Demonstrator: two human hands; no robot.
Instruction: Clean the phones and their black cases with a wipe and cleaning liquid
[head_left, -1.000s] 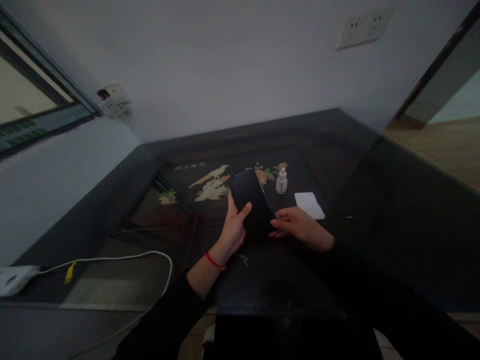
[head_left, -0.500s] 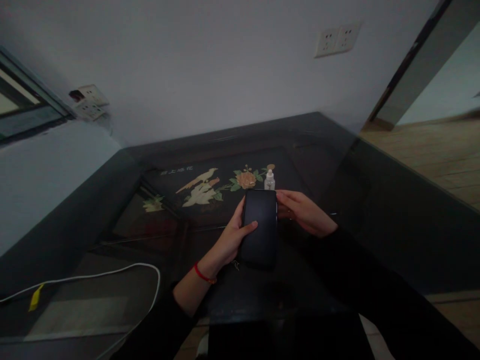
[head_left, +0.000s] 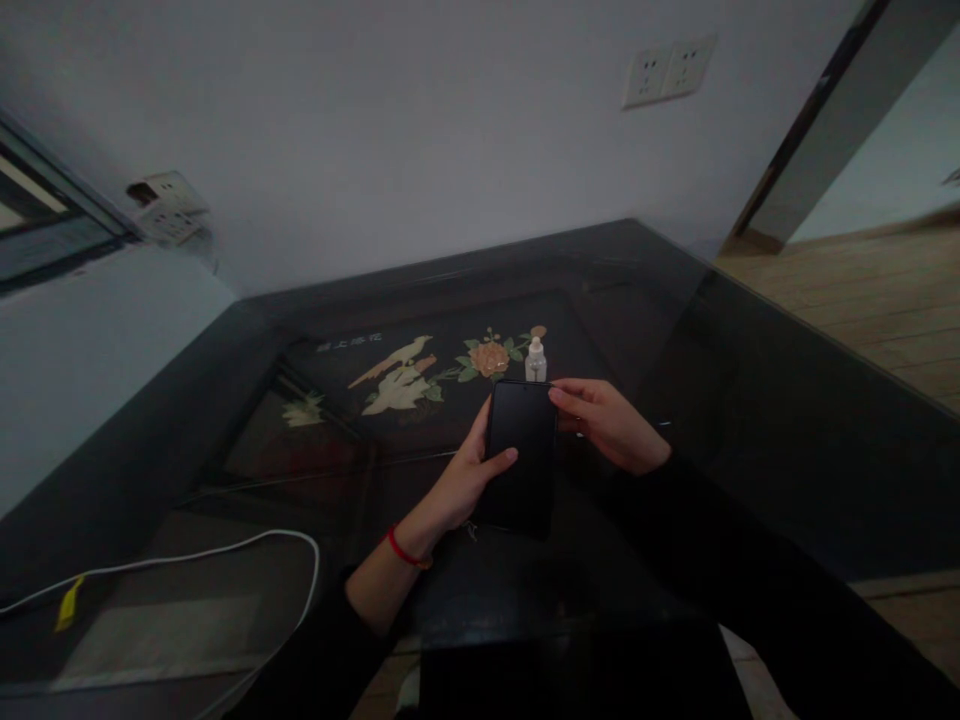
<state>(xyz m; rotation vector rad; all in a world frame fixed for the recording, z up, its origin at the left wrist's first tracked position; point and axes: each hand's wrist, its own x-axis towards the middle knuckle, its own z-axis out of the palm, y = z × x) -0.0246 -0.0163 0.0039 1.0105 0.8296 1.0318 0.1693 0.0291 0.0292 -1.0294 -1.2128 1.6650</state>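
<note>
A black smartphone (head_left: 525,440) with a dark screen is held above the table, tilted slightly toward me. My left hand (head_left: 466,475) is closed round its left side, the thumb lying on the screen and the other fingers hidden behind. My right hand (head_left: 609,420) pinches the phone's upper right corner between thumb and fingers. Just beyond the phone's top edge stands a small clear bottle (head_left: 535,362) with a pale cap, its lower part hidden by the phone.
The dark glossy table (head_left: 645,290) bears a bird-and-flower picture (head_left: 405,385). A white cable (head_left: 217,545) with a yellow tag (head_left: 69,604) curves across the left front. Sockets (head_left: 669,72) are on the wall behind; more sockets (head_left: 171,208) sit at the left corner.
My right fingers have shifted slightly onto the phone's top right corner, and the phone tilts a little differently. My left hand keeps its hold. The whole view has shifted slightly.
</note>
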